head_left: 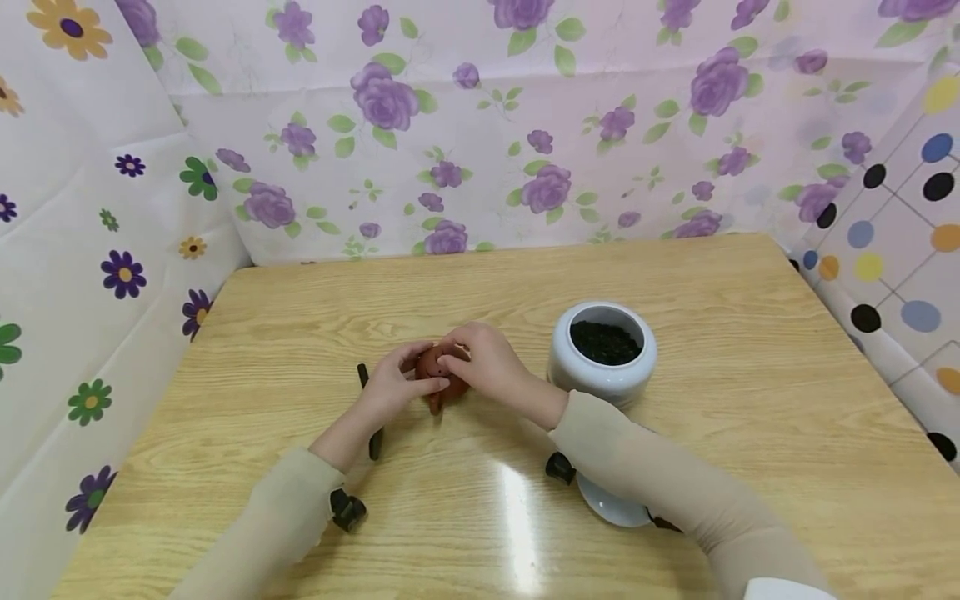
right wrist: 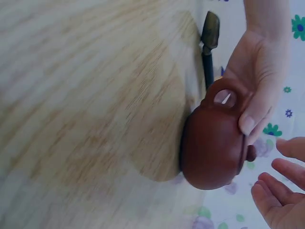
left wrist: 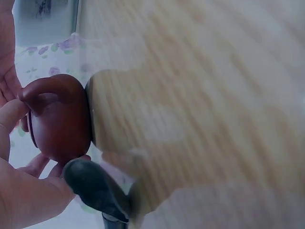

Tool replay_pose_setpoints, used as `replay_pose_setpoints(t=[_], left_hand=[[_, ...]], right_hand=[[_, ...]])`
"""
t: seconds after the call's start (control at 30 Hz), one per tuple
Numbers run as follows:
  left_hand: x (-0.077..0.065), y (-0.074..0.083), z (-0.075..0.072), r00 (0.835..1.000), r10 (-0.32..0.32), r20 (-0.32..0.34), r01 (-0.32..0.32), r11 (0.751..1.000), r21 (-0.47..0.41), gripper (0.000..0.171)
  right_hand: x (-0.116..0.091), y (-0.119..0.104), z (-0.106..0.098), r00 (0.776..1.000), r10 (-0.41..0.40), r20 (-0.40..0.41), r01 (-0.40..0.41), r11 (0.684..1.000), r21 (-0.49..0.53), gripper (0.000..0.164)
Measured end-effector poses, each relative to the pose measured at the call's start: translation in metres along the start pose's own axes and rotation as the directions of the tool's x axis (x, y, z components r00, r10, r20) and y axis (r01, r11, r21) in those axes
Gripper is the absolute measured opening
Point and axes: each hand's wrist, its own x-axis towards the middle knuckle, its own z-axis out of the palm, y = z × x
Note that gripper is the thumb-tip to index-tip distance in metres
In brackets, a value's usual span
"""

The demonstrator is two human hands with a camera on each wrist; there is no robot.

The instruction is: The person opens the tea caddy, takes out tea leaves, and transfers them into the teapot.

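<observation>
A small reddish-brown teapot [head_left: 432,365] stands on the wooden table between both hands, its handle turned toward the person. The left hand [head_left: 392,385] holds it from the left, with the thumb by the lid and handle and the fingers around the body [left wrist: 62,124]. Over the lid's right side hovers the right hand [head_left: 487,362]. In the right wrist view, the fingers of the right hand [right wrist: 281,195] are loosely bent and apart from the lid knob [right wrist: 251,153]. A dark, slim scoop-like tool [right wrist: 210,36] lies beside the left hand.
A white round jar [head_left: 600,383] holding dark, leafy bits stands right of the teapot. Partly under the right forearm sits a white dish [head_left: 611,504], with a dark brown item [head_left: 663,523] at its edge. Flowered cloth [head_left: 450,125] hangs behind the table.
</observation>
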Motion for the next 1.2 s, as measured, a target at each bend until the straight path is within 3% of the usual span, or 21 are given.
replay_pose_setpoints(t=[0.27,0.53,0.63,0.87,1.2], left_hand=[[-0.001,0.013,-0.008,1.0,-0.021,0.001,0.021,1.0,0.008,0.078],[0.0,0.034,-0.01,0.996,0.083,-0.024,-0.084,0.996,-0.015,0.075],[0.002,0.043,-0.007,0.993,0.112,-0.025,-0.113,0.993,-0.022,0.073],[0.006,0.062,0.003,0.985,0.171,-0.017,-0.172,0.985,-0.031,0.067],[0.016,0.08,0.025,0.965,0.262,0.03,-0.26,0.963,-0.068,0.069]], right_hand=[[-0.02,-0.015,-0.018,0.998,-0.059,-0.025,0.059,0.998,0.009,0.02],[-0.042,-0.022,-0.045,0.988,-0.135,-0.072,0.135,0.991,-0.003,0.024],[-0.051,-0.019,-0.056,0.982,-0.166,-0.086,0.165,0.986,-0.017,0.023],[-0.074,-0.011,-0.074,0.951,-0.236,-0.2,0.226,0.972,-0.071,0.022],[-0.114,0.019,-0.083,0.933,-0.272,-0.236,0.252,0.961,-0.109,0.028]])
